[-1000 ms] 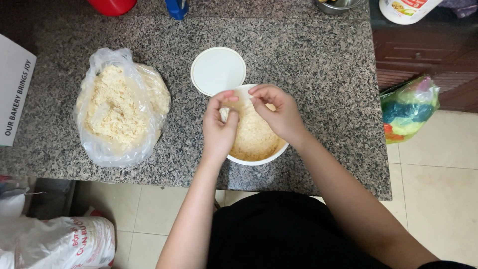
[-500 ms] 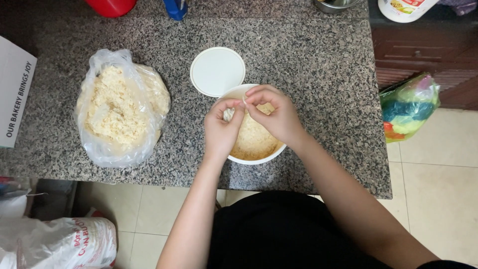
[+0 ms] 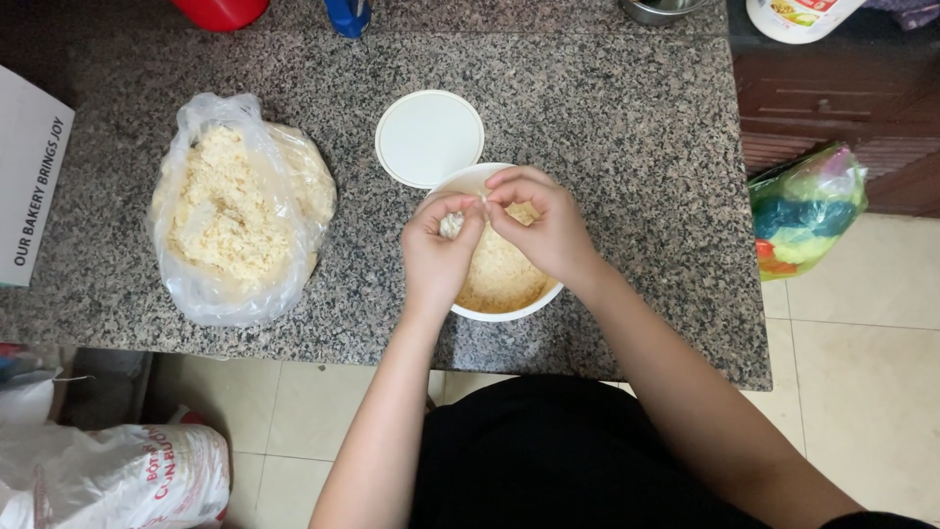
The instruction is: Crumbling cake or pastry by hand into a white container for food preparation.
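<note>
Both hands, left hand (image 3: pixel 441 247) and right hand (image 3: pixel 541 225), pinched a small pale lump (image 3: pixel 451 225); best crumbled low over the round white bowl (image 3: pixel 509 312).

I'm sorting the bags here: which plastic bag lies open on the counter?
The clear bag of pale crumbs, left of the white bowl. The colourful bag and white printed bag sit off the counter.

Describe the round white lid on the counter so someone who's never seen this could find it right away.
On the speckled grey granite counter, find the white bowl of pale crumbs under the person's two hands. The flat round white plastic lid lies just beyond it, touching its far rim. Unlike the clear plastic bag of crumbs to the left, it is bare and flat.
</note>
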